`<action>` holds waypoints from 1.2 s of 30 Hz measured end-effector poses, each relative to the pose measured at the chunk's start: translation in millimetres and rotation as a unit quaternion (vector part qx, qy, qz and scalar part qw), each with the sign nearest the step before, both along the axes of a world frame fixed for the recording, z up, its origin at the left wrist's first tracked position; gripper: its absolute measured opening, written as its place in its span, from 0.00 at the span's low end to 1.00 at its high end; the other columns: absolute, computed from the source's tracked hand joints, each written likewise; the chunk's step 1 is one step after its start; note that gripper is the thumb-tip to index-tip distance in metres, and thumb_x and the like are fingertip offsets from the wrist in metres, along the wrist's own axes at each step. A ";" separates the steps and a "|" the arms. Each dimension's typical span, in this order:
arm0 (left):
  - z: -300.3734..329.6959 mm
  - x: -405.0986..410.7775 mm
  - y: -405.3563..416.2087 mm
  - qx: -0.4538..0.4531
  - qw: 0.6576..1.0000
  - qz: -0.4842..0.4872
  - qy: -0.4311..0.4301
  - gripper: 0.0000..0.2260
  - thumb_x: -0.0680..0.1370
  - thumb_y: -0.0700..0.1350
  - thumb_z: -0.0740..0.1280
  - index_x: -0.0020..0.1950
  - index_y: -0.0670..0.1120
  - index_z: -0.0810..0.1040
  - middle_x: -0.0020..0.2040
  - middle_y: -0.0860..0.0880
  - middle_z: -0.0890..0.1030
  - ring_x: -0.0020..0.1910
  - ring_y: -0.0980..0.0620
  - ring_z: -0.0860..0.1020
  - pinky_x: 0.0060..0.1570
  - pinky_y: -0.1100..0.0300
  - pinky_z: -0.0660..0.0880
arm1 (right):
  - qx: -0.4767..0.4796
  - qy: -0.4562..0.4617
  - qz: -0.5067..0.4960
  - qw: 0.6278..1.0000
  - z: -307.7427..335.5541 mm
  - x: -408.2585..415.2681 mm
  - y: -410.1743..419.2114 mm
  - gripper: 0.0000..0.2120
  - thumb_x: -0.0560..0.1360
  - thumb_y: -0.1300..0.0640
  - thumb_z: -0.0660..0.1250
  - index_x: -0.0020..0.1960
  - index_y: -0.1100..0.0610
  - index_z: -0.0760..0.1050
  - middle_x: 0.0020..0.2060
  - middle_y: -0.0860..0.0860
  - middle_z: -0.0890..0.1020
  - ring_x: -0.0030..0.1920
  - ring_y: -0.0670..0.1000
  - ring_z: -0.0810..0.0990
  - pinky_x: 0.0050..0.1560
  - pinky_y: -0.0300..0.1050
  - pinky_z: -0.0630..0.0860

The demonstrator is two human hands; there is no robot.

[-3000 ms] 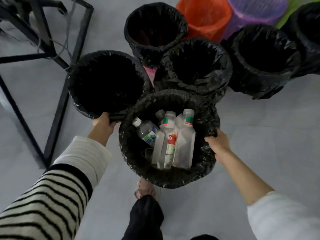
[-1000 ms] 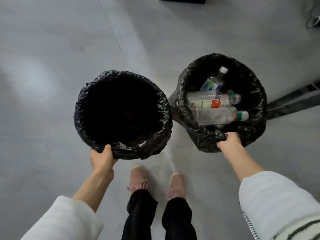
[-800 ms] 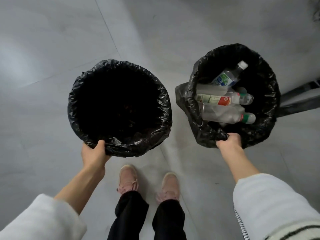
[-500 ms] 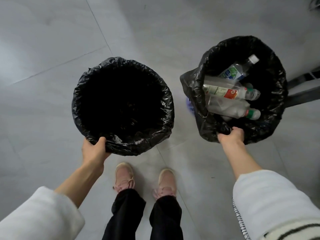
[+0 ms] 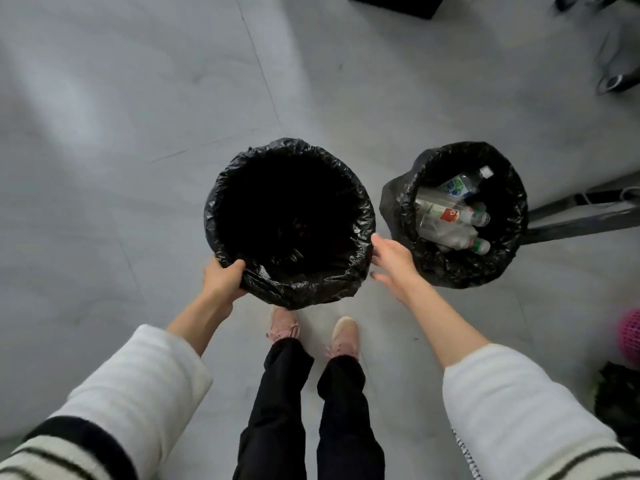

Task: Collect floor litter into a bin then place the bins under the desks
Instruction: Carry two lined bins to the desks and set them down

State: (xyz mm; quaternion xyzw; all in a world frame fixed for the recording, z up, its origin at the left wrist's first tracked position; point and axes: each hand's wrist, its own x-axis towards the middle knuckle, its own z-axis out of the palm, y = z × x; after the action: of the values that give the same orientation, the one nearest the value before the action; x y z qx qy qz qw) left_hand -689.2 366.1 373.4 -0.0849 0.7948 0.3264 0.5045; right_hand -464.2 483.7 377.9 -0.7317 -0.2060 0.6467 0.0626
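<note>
Head camera shows our left hand (image 5: pixel 221 277) gripping the near rim of the empty bin (image 5: pixel 289 223), held ahead of us. Our right hand (image 5: pixel 391 259), fingers spread and holding nothing, hovers between the bins; the bottle-filled bin (image 5: pixel 453 216) sits on the floor just right of it, beside a desk leg (image 5: pixel 581 216).

left hand (image 5: pixel 221 277) gripping bin (image 5: pixel 360 216), right hand (image 5: pixel 391 259) open

The grey tiled floor (image 5: pixel 138 116) is the landmark. On it, near the bottom centre, stand two pink shoes (image 5: pixel 282 323) below black trousers (image 5: pixel 277 410). At its right edge lies a pink ball-like thing (image 5: pixel 631 336). At its top right are dark, blurred chair parts (image 5: pixel 613 81).
</note>
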 end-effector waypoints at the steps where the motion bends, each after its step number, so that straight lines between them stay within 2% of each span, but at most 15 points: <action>1: 27.5 -18.5 0.7 0.009 1.000 -0.009 -0.004 0.14 0.76 0.32 0.56 0.59 0.44 0.71 0.52 0.43 0.77 0.46 0.45 0.78 0.37 0.56 0.77 | 0.021 0.000 0.067 0.998 30.2 -21.1 5.5 0.21 0.77 0.47 0.62 0.63 0.59 0.71 0.55 0.54 0.78 0.51 0.51 0.75 0.51 0.49 0.74; 3: 54.0 -32.0 -0.3 0.022 0.999 -0.029 -0.016 0.14 0.76 0.32 0.56 0.58 0.44 0.71 0.50 0.42 0.77 0.42 0.47 0.78 0.36 0.56 0.78 | 0.050 -0.021 0.131 0.990 62.0 -38.4 13.8 0.26 0.76 0.47 0.64 0.70 0.59 0.66 0.59 0.53 0.78 0.52 0.50 0.78 0.55 0.51 0.77; 4: 70.0 -43.6 1.8 0.025 0.999 -0.035 -0.015 0.14 0.76 0.32 0.56 0.58 0.44 0.71 0.48 0.43 0.77 0.40 0.49 0.78 0.35 0.57 0.78 | 0.058 -0.023 0.135 0.989 78.2 -49.5 20.9 0.25 0.77 0.49 0.64 0.70 0.59 0.65 0.58 0.54 0.78 0.52 0.50 0.78 0.56 0.51 0.77; 6: 106.5 -64.5 6.7 0.030 0.999 -0.036 -0.018 0.13 0.76 0.31 0.55 0.56 0.44 0.71 0.44 0.45 0.77 0.38 0.51 0.77 0.32 0.60 0.77 | 0.059 -0.027 0.142 0.988 110.5 -69.0 33.3 0.19 0.77 0.53 0.63 0.66 0.57 0.68 0.54 0.57 0.80 0.49 0.50 0.77 0.54 0.51 0.77; 9: 157.0 -96.2 17.3 0.045 0.998 -0.037 -0.024 0.14 0.75 0.30 0.55 0.55 0.44 0.70 0.43 0.45 0.77 0.38 0.50 0.77 0.35 0.58 0.77 | 0.084 -0.049 0.169 0.981 161.1 -99.9 56.3 0.11 0.75 0.54 0.64 0.55 0.57 0.72 0.51 0.54 0.80 0.49 0.52 0.79 0.56 0.56 0.78; 11: 188.1 -116.1 32.5 0.059 0.997 -0.047 -0.022 0.14 0.75 0.29 0.55 0.54 0.44 0.70 0.43 0.44 0.77 0.37 0.50 0.76 0.35 0.57 0.77 | 0.089 -0.039 0.198 0.975 191.7 -121.0 76.4 0.04 0.75 0.57 0.64 0.50 0.55 0.73 0.49 0.54 0.81 0.47 0.52 0.80 0.51 0.55 0.80; 12: 200.3 -125.0 42.1 0.066 0.996 -0.057 -0.014 0.14 0.75 0.29 0.55 0.53 0.45 0.70 0.42 0.45 0.76 0.37 0.50 0.76 0.34 0.58 0.76 | 0.085 -0.035 0.206 0.974 206.7 -132.3 87.7 0.03 0.76 0.59 0.63 0.50 0.55 0.73 0.47 0.54 0.80 0.44 0.51 0.79 0.46 0.51 0.79; 14: 223.6 -144.7 64.1 0.082 0.995 -0.063 -0.009 0.13 0.75 0.29 0.55 0.49 0.45 0.71 0.40 0.45 0.76 0.36 0.51 0.76 0.31 0.59 0.76 | 0.087 -0.023 0.215 0.972 232.7 -156.4 111.7 0.08 0.76 0.63 0.62 0.55 0.56 0.70 0.47 0.54 0.78 0.42 0.51 0.77 0.41 0.47 0.77; 17: 257.9 -183.0 115.0 0.113 0.992 -0.047 -0.008 0.15 0.75 0.29 0.54 0.41 0.49 0.70 0.38 0.46 0.76 0.35 0.51 0.76 0.25 0.62 0.77 | 0.129 -0.009 0.242 0.962 272.8 -196.3 162.7 0.14 0.77 0.66 0.60 0.59 0.54 0.65 0.48 0.53 0.76 0.48 0.52 0.76 0.41 0.47 0.76; 23: 298.4 -262.5 229.4 0.130 0.991 -0.026 0.009 0.13 0.74 0.30 0.56 0.43 0.48 0.71 0.39 0.45 0.76 0.34 0.49 0.76 0.23 0.63 0.76 | 0.174 -0.027 0.273 0.946 323.7 -273.7 290.1 0.11 0.75 0.68 0.58 0.54 0.57 0.69 0.39 0.53 0.74 0.35 0.49 0.74 0.38 0.46 0.74; 27: 322.9 -313.5 292.1 0.147 0.989 -0.008 0.025 0.13 0.75 0.29 0.55 0.43 0.46 0.70 0.38 0.44 0.75 0.33 0.50 0.75 0.21 0.66 0.74 | 0.195 -0.027 0.305 0.932 339.2 -335.4 361.0 0.10 0.75 0.68 0.57 0.53 0.58 0.68 0.39 0.54 0.74 0.38 0.52 0.72 0.39 0.48 0.69; 30: 338.6 -370.9 336.1 0.164 0.986 0.006 0.013 0.12 0.77 0.31 0.56 0.54 0.45 0.72 0.42 0.47 0.78 0.39 0.49 0.78 0.33 0.58 0.79 | 0.242 -0.029 0.358 0.902 359.6 -406.2 420.3 0.18 0.76 0.65 0.58 0.65 0.60 0.66 0.51 0.55 0.76 0.39 0.50 0.73 0.37 0.44 0.69; 32: 345.0 -422.1 370.9 0.191 0.981 0.015 0.003 0.13 0.79 0.33 0.57 0.60 0.45 0.70 0.47 0.47 0.79 0.43 0.49 0.79 0.38 0.55 0.80 | 0.263 -0.018 0.387 0.883 374.5 -461.0 467.2 0.18 0.76 0.64 0.59 0.66 0.56 0.65 0.48 0.54 0.77 0.37 0.51 0.74 0.35 0.44 0.68; 34: 351.2 -476.7 410.5 0.199 0.979 0.029 0.010 0.12 0.79 0.34 0.58 0.61 0.45 0.70 0.50 0.45 0.80 0.45 0.50 0.80 0.37 0.56 0.81 | 0.277 -0.012 0.399 0.874 386.3 -520.7 513.4 0.22 0.76 0.64 0.59 0.70 0.60 0.64 0.44 0.55 0.78 0.41 0.56 0.77 0.32 0.43 0.65; 36: 356.4 -515.3 443.2 0.217 0.975 0.040 0.023 0.10 0.80 0.37 0.59 0.60 0.44 0.70 0.50 0.45 0.80 0.45 0.49 0.79 0.41 0.54 0.80 | 0.295 -0.006 0.405 0.865 390.7 -564.1 548.1 0.18 0.76 0.63 0.60 0.65 0.58 0.66 0.40 0.52 0.75 0.37 0.52 0.73 0.30 0.42 0.63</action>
State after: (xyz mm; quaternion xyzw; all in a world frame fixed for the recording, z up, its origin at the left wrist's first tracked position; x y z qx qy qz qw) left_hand -1204.5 809.3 729.8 0.0028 0.7124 0.5128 0.4791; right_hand -1028.3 1031.7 768.6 -0.5354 -0.6658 0.5197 0.0069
